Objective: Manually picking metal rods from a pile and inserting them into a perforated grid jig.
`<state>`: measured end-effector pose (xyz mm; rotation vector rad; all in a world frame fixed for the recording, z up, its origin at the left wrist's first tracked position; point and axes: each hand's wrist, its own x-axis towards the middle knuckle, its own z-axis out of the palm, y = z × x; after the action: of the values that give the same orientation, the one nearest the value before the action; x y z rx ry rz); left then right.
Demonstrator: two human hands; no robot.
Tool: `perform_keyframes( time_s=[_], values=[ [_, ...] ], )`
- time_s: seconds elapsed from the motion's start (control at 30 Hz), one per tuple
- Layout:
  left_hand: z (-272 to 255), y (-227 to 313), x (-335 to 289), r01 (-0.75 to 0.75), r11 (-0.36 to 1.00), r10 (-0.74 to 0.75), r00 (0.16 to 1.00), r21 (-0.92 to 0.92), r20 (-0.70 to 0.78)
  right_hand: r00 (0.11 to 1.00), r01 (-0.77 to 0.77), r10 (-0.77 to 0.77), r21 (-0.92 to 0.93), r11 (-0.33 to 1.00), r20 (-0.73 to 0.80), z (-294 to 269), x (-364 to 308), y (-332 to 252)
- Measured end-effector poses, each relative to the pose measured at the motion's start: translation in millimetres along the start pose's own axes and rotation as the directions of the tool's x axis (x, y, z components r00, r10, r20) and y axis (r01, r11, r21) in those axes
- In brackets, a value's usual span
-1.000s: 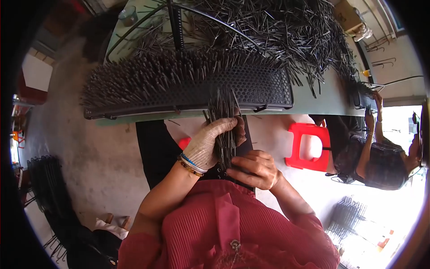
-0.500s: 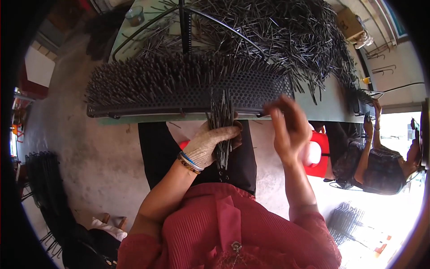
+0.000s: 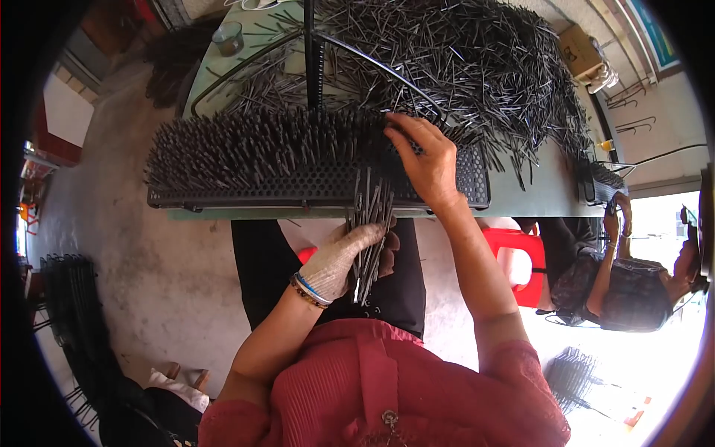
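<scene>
My left hand, in a pale knitted glove, is closed around a bundle of thin black rods below the rack's near edge. The bundle points up and away from me. My bare right hand reaches over the black perforated rack, its thumb and fingertips drawn together at the edge of the standing rods. Whatever lies between those fingertips is too small to make out. Upright black rods fill the holes over the rack's left and middle, while bare holes show along the front and at the right.
A large heap of loose black rods covers the table's far side. A black frame bar rises behind the rack. A glass cup stands far left, a cardboard box far right. Another person works at the right beside a red stool.
My right hand has moved up and left from the rack's front right edge to the standing rods. My left hand still grips the bundle, now slightly lower in view.
</scene>
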<state>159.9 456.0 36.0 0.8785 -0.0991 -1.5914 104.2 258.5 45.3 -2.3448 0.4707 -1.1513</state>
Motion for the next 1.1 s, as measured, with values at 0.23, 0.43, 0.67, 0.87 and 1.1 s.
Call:
perform_keyframes(
  time_s=[0.23, 0.43, 0.67, 0.87, 1.1],
  values=[
    [-13, -1, -5, -0.042, 0.999, 0.04, 0.995, 0.021, 0.097, 0.996, -0.086, 0.086, 0.085, 0.993, 0.001, -5, -3, -20],
    [-5, 11, -10, -0.096, 0.986, 0.071, 0.981, 0.134, 0.182, 0.709, -0.581, 0.301, 0.286, 0.762, 0.638, -31, -6, -43],
    [-1, 9, -4, -0.023, 0.968, -0.037, 0.972, 0.25, 0.232, 0.544, -0.816, 0.44, 0.328, 0.477, 0.714, -42, -18, -45],
    [0, 8, 1, 0.001, 0.949, -0.09, 0.959, 0.315, 0.27, 0.626, -0.776, 0.496, 0.416, 0.474, 0.602, -53, -17, -38],
    [8, 2, 12, 0.034, 0.996, -0.049, 0.981, 0.081, 0.19, 0.839, -0.525, 0.537, 0.379, 0.762, 0.084, -60, 12, 2]
  ],
)
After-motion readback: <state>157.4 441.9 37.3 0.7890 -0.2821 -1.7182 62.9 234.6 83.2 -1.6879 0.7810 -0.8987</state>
